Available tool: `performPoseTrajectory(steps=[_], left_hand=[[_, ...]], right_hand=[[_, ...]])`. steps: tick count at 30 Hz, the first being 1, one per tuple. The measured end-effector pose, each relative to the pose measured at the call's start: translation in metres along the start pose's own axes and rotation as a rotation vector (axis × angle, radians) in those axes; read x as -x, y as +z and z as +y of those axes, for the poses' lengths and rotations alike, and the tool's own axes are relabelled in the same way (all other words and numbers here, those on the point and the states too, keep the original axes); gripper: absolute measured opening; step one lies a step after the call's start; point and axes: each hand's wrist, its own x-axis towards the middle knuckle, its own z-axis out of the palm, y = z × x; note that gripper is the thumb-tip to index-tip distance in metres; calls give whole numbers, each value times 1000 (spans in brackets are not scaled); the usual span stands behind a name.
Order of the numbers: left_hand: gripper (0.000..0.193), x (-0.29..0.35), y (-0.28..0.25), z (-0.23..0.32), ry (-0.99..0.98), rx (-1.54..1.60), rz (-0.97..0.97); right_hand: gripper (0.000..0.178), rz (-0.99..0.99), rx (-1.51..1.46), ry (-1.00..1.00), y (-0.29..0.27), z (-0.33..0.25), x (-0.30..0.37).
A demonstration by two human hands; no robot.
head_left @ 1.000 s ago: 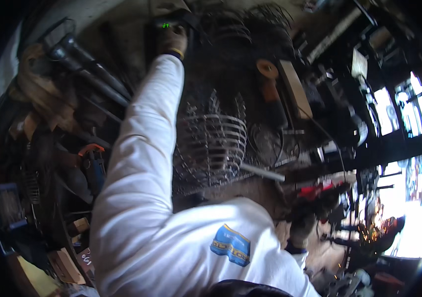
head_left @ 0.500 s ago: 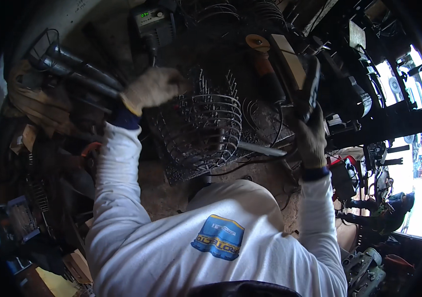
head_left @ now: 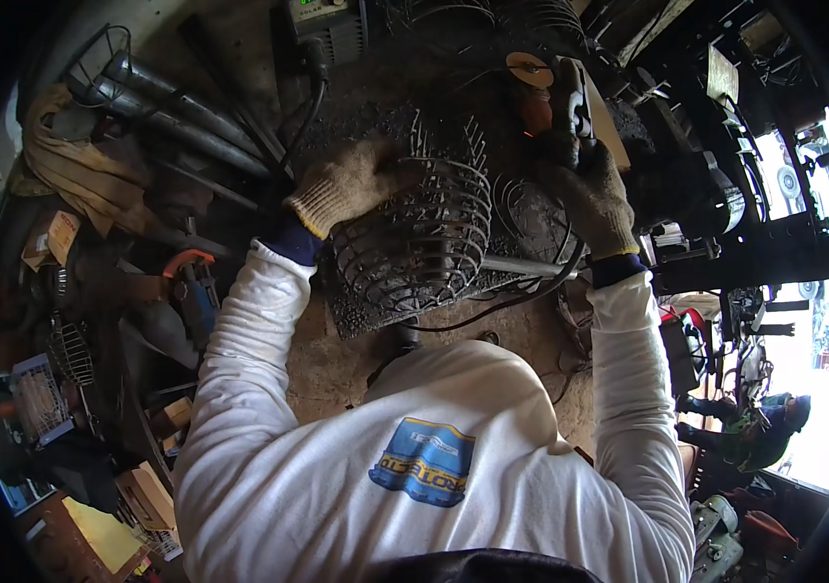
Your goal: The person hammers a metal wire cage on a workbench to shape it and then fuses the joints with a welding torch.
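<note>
A round basket-like frame of bent metal rods [head_left: 480, 219], with thin rods standing up at its far side, sits on a dark, grit-covered work plate [head_left: 356, 324]. My gloved left hand [head_left: 351, 185] is at the frame's upper left rim; its fingers are blurred and dark, so their grip is unclear. Farther right, my gloved right hand [head_left: 597, 199] is closed around a dark tool with a pale, shiny edge [head_left: 573, 102], pointing away from me. Its exact kind is not clear. Just left of that tool lies an orange angle grinder [head_left: 534, 105] with a tan disc.
A welding machine [head_left: 329, 34] with a cable stands at the back. Metal tubes [head_left: 181, 121] lie at the left, near a brown cloth [head_left: 84, 160]. A black cable [head_left: 502, 313] curves below the frame. Another person [head_left: 759, 428] is at the far right.
My left hand has come right, closer over the rod frame. My right hand has moved away from me, and its tool now sits beside the grinder. The whole view has shifted slightly.
</note>
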Motion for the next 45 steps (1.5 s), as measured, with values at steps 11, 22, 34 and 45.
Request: performPoseTrajectory(steps=[11, 22, 34, 45], left_hand=[[52, -4, 3, 1, 13, 118, -24], [56, -12, 11, -8, 85, 51, 6], [29, -21, 35, -34, 391, 167, 346], [30, -1, 10, -12, 636, -490, 322]], right_hand=[[65, 38, -78, 146, -1, -8, -4], [67, 47, -113, 81, -6, 12, -8], [53, -16, -184, 128, -6, 21, -5], [51, 56, -70, 148, -1, 32, -9]])
